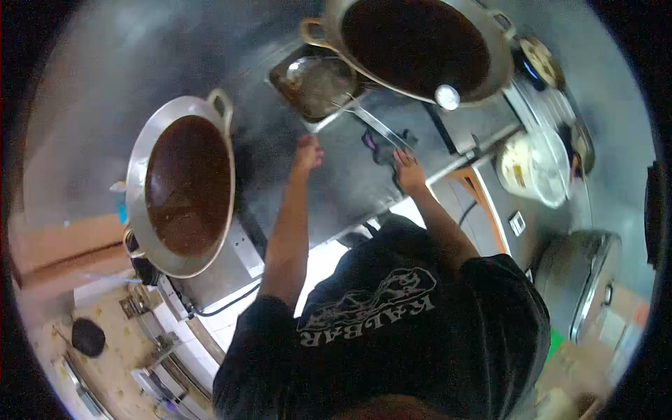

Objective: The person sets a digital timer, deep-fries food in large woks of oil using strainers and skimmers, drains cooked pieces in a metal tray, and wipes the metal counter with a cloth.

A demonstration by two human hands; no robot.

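Observation:
My left hand (309, 152) is at the near corner of a square metal tray (324, 126), its fingers curled; what they hold, if anything, is too blurred to make out. My right hand (409, 170) is closed on the end of a long metal handle (378, 127). This handle slants up and left to the tray, where a round, wide utensil head (318, 85) lies. Beside the handle on the metal counter is a dark cloth (381, 148) with a purple patch.
A large two-handled pan of dark brown liquid (189, 185) stands at the left; a bigger one (416, 45) is beyond the tray, with a shiny round piece (447, 97) at its rim. A white tub (533, 166) and another pan (541, 61) are at the right.

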